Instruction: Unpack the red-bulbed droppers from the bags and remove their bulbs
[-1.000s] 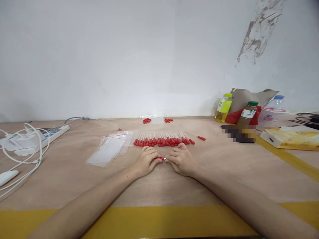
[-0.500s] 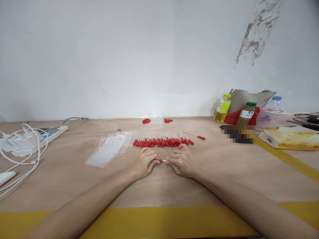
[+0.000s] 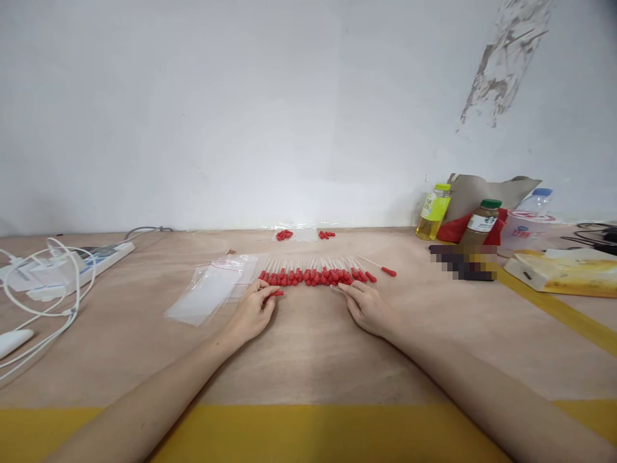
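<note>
While the left hand [image 3: 253,310] is pinching a short red piece [image 3: 276,294] between thumb and fingers, the right hand [image 3: 372,310] is holding a thin pale piece [image 3: 334,288] at its fingertips, most of it hiding from me under the fingers. Both grips are looking narrow, and the two hands are resting well apart, with bare table [image 3: 308,360] showing between them. Just beyond them, a row of red-tipped white sticks [image 3: 315,278] is lying with its red ends pointing near and its pale ends pointing far. One separate red-tipped stick [image 3: 388,272] is lying at the right of that row. On the left, clear plastic bags [image 3: 205,297] are overlapping one another just beside the row. Farther off, near the wall [image 3: 241,116], two small clusters of red pieces are sitting apart, a left cluster [image 3: 284,235] and a right cluster [image 3: 326,235]. Over on the far left, white cables [image 3: 72,312] are looping around a power strip [image 3: 113,259]. Toward the far right, a yellow bottle [image 3: 430,218] and a green-capped bottle [image 3: 483,222] are standing, with a yellow packet [image 3: 569,275] lying nearer.
</note>
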